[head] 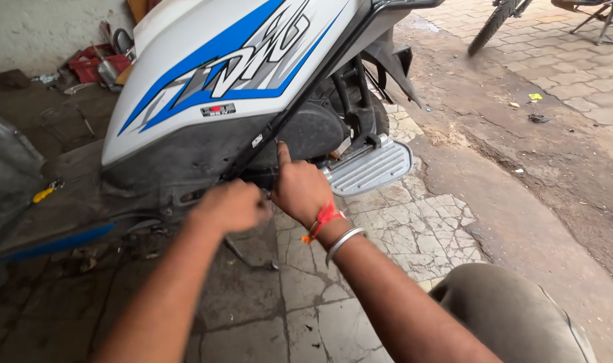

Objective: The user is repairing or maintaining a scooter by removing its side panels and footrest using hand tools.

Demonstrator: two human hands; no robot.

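While both hands work low at the side of the white-and-blue scooter (219,67), the left hand (229,207) is curled shut under the dark lower panel (185,161), though whatever it grips is hidden. Just beside it, the right hand (299,188) presses that panel with the thumb raised. Steady, even pressure from both hands would likely serve best. One ribbed metal footrest (370,167) sits just beyond the right hand; one scooter, two hands.

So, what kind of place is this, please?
Probably a roadside scooter repair spot: a white and blue scooter with both hands at its lower panel, tools and clutter by the wall, another bike's wheel on pavement.
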